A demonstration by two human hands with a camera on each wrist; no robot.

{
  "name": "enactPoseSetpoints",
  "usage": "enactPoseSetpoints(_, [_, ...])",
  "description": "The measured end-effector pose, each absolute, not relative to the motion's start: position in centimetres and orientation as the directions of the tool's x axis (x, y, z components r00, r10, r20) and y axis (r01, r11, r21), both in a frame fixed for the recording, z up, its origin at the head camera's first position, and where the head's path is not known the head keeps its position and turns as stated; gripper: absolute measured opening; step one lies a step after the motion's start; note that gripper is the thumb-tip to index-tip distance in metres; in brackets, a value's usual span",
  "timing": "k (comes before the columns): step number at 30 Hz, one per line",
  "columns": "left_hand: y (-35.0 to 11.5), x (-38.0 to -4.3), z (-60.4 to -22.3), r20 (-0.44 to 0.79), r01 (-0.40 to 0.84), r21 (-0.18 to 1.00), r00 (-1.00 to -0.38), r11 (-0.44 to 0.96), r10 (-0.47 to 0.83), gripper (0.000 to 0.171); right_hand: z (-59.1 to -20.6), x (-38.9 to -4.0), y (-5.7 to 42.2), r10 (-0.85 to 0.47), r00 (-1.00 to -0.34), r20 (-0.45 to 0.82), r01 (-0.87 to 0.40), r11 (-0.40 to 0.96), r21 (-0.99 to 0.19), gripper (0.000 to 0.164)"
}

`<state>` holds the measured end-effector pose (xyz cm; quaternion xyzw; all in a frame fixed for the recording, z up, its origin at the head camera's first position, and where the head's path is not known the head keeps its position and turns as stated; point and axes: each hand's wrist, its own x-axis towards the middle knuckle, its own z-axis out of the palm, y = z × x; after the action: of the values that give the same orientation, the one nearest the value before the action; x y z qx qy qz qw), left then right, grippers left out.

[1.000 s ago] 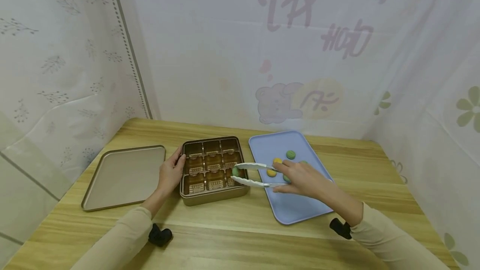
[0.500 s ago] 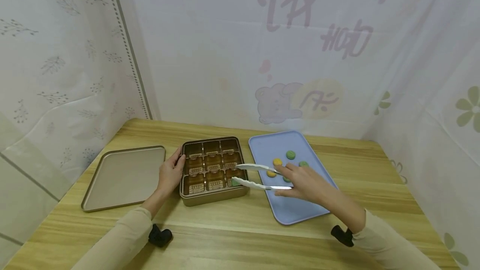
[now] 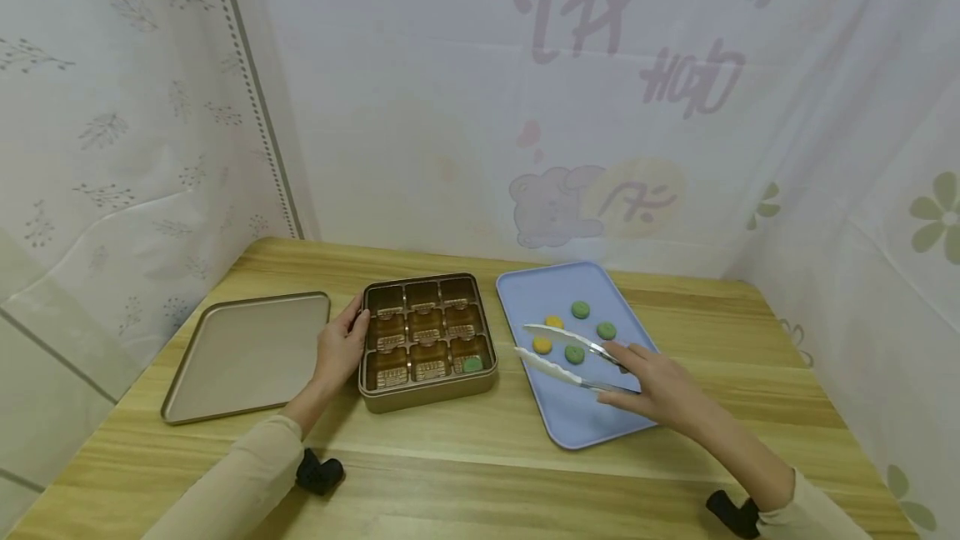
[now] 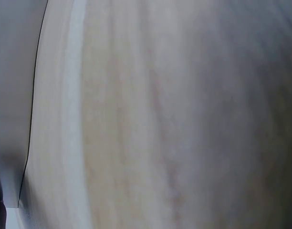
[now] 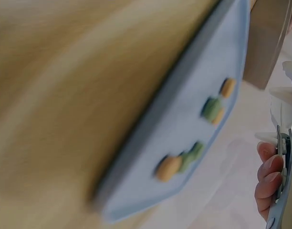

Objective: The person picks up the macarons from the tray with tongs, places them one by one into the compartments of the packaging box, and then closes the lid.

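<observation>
Lid (image 3: 247,357) is lying flat on the table (image 3: 450,473), far left. Left hand (image 3: 337,354) is sitting between lid and box, holding the box (image 3: 427,396) by its left side, thumb at the rim. Left wrist view is showing mostly table, so can't tell finger detail.

Box is standing open, nine cells; a green piece (image 3: 472,365) is lying in the near-right one.

Tongs (image 3: 551,367) are hanging over the tray's left part, tips spread, pointing left toward the box, pinching nothing. Head view is framing the near yellow piece (image 3: 542,345) between the arms; right wrist view is putting the tongs well above the tray, so no contact. Far yellow piece (image 3: 555,322) is lying just past the far arm.

Tray (image 3: 577,425) is lying right of the box, apart from it, long axis running far-left to near-right, crossing the tongs' line. It's carrying three green pieces (image 3: 581,309); right wrist view is showing a third yellow piece (image 5: 168,168), probably masked by the hand in head view.

Right hand (image 3: 660,386) is grasping the tongs' handles above the tray's right side.

Key relation: visible tray pieces are lying left of the right hand, clearly the nearer one; box is sitting beyond them, left.
</observation>
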<state>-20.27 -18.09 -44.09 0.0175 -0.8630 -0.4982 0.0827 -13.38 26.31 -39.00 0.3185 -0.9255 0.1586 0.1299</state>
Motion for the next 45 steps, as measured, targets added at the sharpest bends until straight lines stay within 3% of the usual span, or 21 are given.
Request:
enactPoseSetpoints(13, [-17.9,-20.2,-44.0,0.125,0.043,0.856,-0.984,0.515,-0.127,0.049,-40.9,-11.1,31.7,-0.358,-0.894,0.270,-0.422,0.875,-0.236,0.062])
enactPoseSetpoints(27, [-17.9,-20.0,-43.7,0.135,0.053,0.858,-0.983,0.510,-0.124,0.049,-41.5,-11.8,31.9,-0.360,-0.907,0.220,-0.397,0.904,-0.159,0.059])
enactPoseSetpoints(45, [-17.9,-20.2,-44.0,0.153,0.061,0.850,-0.979,0.523,-0.135,0.047,-41.6,-12.1,31.6,-0.369,-0.913,0.174,-0.398,0.899,-0.182,0.056])
